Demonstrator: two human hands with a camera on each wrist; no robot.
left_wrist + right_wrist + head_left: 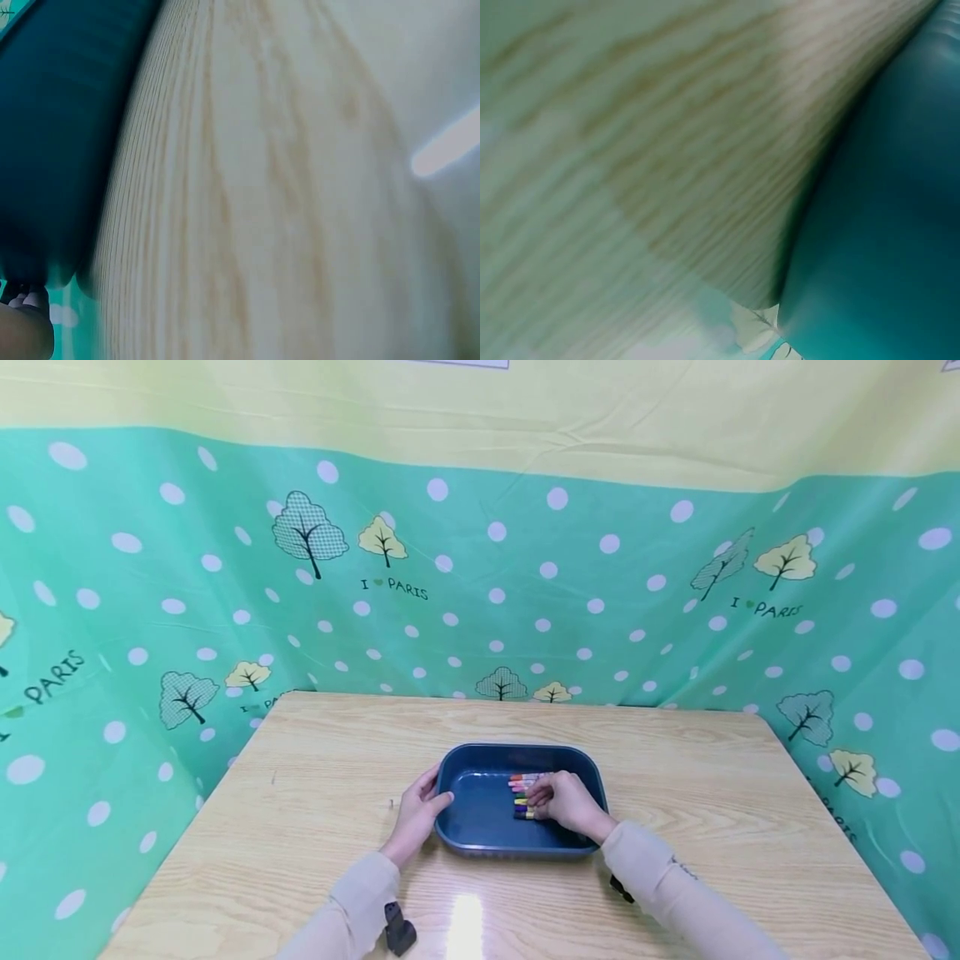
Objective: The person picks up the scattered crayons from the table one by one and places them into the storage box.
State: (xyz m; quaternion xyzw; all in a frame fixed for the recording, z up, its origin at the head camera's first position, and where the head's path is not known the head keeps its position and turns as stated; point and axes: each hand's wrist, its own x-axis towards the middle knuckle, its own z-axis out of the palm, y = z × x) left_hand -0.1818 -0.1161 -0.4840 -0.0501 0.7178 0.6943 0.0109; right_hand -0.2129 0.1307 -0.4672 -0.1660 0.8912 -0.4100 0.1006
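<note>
A dark blue rectangular basin (480, 843) sits on the wooden table. My left hand (416, 814) grips its left rim, thumb over the inside edge and fingers along the outer wall. In the left wrist view, part of that hand (26, 330) shows below the basin's dark side (60, 150). Inside, toward the right, several coloured crayons (519, 785) lie side by side in a row. My right hand (566, 802) reaches in over their right ends, its curled fingertips pinching at a crayon mid-row; the fingers partly hide the grip. The right wrist view shows only the basin's outer wall (885, 225) beside the table.
The wooden table (300, 843) spreads around the basin on all sides. A green and yellow curtain (495, 568) with dots and trees hangs behind and at both sides. Black straps with small devices (399, 931) are worn at the wrists.
</note>
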